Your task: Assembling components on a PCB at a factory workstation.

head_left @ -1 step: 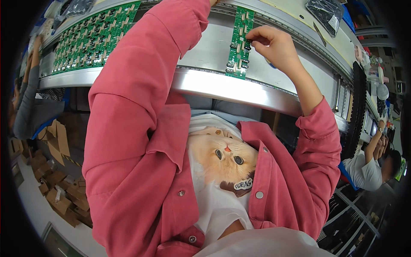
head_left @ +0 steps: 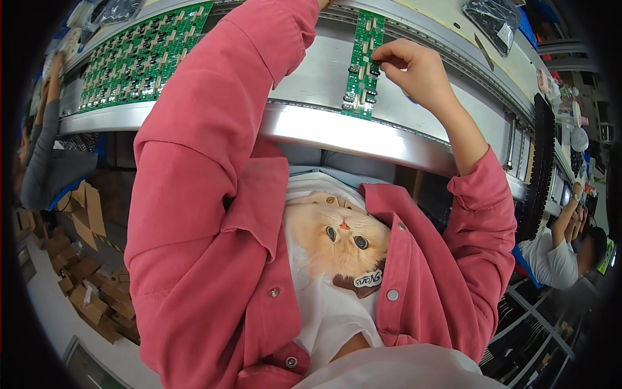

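My right hand (head_left: 418, 70) is at a narrow green circuit board (head_left: 364, 58) on the conveyor. Its thumb and forefinger are pinched together at the board's right edge, on a small black component (head_left: 375, 65). Pale connectors and more black parts stand along the same board. My left arm, in a pink sleeve (head_left: 220, 97), reaches up past the top edge of the picture. Only a sliver of wrist shows there, so the left hand and anything it holds are out of sight.
The conveyor's metal front rail (head_left: 363, 133) runs between my body and the board. Several populated green boards (head_left: 142, 58) stand close together at the left. A black bag (head_left: 494, 24) lies at the far right. Co-workers are at both sides, and cardboard boxes (head_left: 97, 292) lie lower left.
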`<state>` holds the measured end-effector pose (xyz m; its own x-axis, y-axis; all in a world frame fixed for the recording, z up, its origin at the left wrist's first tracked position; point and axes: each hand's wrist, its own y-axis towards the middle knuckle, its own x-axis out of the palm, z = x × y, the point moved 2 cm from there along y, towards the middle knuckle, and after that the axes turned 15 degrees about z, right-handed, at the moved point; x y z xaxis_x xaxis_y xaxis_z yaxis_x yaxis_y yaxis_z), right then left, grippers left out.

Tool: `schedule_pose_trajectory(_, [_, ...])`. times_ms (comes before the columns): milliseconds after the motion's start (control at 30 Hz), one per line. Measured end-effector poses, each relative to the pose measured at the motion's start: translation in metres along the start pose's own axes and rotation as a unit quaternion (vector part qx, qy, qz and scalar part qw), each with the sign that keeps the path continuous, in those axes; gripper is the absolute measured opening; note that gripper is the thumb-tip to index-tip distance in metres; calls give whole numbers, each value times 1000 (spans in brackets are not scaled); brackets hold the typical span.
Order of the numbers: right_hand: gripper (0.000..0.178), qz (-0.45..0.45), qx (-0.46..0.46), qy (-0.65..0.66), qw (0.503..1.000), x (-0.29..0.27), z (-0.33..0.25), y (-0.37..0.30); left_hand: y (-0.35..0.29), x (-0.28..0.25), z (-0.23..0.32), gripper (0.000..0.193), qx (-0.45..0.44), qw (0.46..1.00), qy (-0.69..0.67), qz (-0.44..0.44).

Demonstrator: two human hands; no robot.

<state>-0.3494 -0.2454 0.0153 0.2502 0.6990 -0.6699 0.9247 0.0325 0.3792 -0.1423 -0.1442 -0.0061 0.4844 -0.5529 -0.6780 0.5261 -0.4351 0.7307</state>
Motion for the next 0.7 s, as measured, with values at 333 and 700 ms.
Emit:
schedule_pose_trajectory(333, [15, -5, -46, -42, 998, 1, -6, -1, -2, 1, 0, 21, 4, 999, 51, 10])
schedule_pose_trajectory(700, [12, -6, -62, -67, 996, 3, -3, 1, -5, -4, -11, 17, -82, 963, -256, 26])
